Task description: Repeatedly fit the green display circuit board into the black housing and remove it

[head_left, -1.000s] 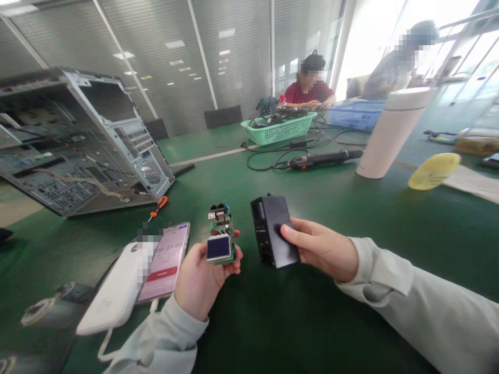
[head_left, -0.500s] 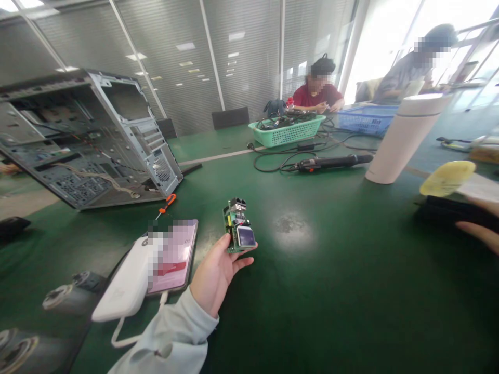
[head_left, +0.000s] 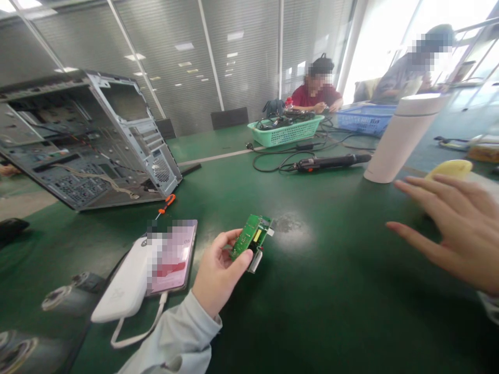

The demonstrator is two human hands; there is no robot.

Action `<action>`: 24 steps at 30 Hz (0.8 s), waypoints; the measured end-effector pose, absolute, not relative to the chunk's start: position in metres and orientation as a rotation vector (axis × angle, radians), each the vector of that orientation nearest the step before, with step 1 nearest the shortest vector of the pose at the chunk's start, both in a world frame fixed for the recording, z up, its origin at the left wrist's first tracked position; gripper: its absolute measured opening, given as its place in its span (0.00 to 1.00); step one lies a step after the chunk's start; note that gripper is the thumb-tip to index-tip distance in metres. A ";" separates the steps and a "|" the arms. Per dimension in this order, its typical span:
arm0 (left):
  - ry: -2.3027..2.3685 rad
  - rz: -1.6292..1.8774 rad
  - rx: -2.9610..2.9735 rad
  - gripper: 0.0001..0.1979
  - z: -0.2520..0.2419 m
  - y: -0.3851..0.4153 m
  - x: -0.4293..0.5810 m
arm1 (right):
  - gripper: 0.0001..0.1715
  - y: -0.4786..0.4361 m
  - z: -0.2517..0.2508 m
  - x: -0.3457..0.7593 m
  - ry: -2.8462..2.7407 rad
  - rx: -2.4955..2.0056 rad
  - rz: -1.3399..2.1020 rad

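Note:
Between the thumb and fingers of my left hand [head_left: 222, 267] is a small green circuit board module [head_left: 252, 240], held above the table and tilted, its flat green back toward me. A yellow part and a white-edged piece show on its right side. My right hand [head_left: 456, 228] is at the right, fingers spread, holding nothing. Behind its fingers a yellow rounded object [head_left: 452, 167] is partly hidden. Left of my left hand lie a phone [head_left: 175, 259] with its screen lit and a white power bank [head_left: 127, 283] overlapping it, with a white cable.
An open computer case [head_left: 117, 140] stands at the left, an orange screwdriver [head_left: 167, 204] beside it. Metal cylinders [head_left: 64, 298] lie lower left. A pale bottle [head_left: 401, 137], black power tool [head_left: 331, 162], green basket [head_left: 288, 132] and blue basket [head_left: 364, 120] stand farther back. Two people sit beyond.
My left hand has turned the circuit board module over, so its screen no longer faces me. My right hand has come farther into view from the right edge, opened and over the yellow object.

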State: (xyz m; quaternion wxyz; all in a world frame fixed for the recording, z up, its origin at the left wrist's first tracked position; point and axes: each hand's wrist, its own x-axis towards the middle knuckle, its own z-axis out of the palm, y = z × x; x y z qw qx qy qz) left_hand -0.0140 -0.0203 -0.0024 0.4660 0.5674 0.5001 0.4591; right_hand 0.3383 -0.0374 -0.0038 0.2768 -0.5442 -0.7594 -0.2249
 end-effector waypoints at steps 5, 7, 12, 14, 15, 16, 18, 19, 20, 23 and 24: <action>1.317 1.020 2.068 0.17 -0.001 -0.027 -0.017 | 0.29 -0.039 0.017 0.238 -2.309 -1.163 -0.551; 1.323 1.006 2.217 0.16 0.000 -0.027 -0.018 | 0.33 -0.037 0.018 0.211 -2.377 -1.089 -0.486; 1.334 1.049 2.427 0.15 0.000 -0.026 -0.018 | 0.38 -0.024 0.006 0.172 -2.321 -0.898 -0.401; 1.308 1.070 2.497 0.16 0.000 -0.026 -0.018 | 0.33 -0.021 0.000 0.169 -2.287 -0.859 -0.352; 1.288 1.077 2.523 0.17 0.000 -0.026 -0.018 | 0.31 -0.020 -0.003 0.169 -2.273 -0.850 -0.306; 1.270 1.083 2.534 0.18 0.001 -0.027 -0.018 | 0.29 -0.019 -0.005 0.170 -2.260 -0.847 -0.239; 1.256 1.103 2.500 0.20 0.002 -0.027 -0.019 | 0.24 -0.020 -0.007 0.173 -2.206 -0.877 -0.048; 1.254 1.120 2.461 0.22 0.002 -0.027 -0.020 | 0.21 -0.020 -0.008 0.174 -2.165 -0.908 0.070; 1.250 1.140 2.410 0.24 0.002 -0.027 -0.021 | 0.18 -0.021 -0.009 0.175 -2.117 -0.943 0.194; 1.185 1.213 2.199 0.26 -0.001 -0.026 -0.023 | 0.17 -0.020 -0.012 0.175 -1.951 -1.033 0.614; 1.162 1.234 2.109 0.24 -0.003 -0.025 -0.023 | 0.19 -0.019 -0.013 0.174 -1.884 -1.045 0.781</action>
